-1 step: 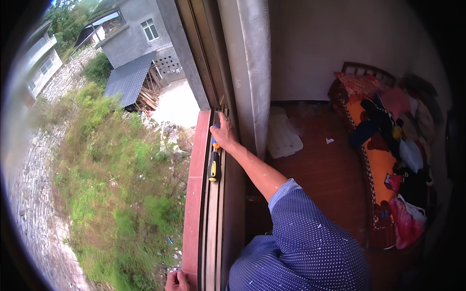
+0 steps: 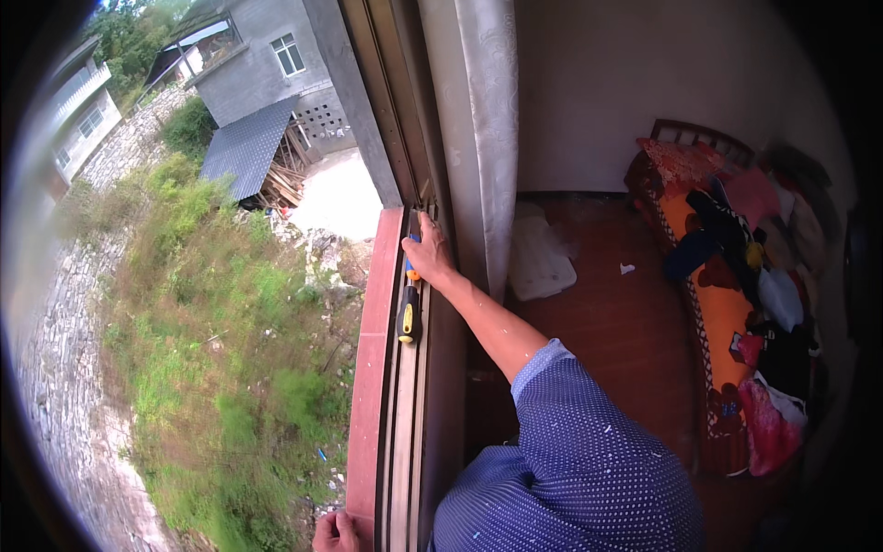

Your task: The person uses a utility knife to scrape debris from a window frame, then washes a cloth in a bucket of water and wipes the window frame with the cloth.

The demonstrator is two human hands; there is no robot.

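Note:
My right hand reaches to the far corner of a window track, its index finger stretched toward the frame. The thumb lies across a tool with a blue and orange handle; my hand covers part of that handle, and its working end is hidden. Just nearer on the track rests a screwdriver-like tool with a black and yellow handle, touched by neither hand. At the lower edge my left hand is curled over the outer edge of the reddish tiled sill.
A pale curtain hangs right of the window frame. Beyond the sill, ground with green weeds lies well below. Inside, a bed piled with clothes stands at the right; a whitish flat bin sits on the floor.
The whole view has shifted very slightly. Both hands and both tools keep their places on the sill and track.

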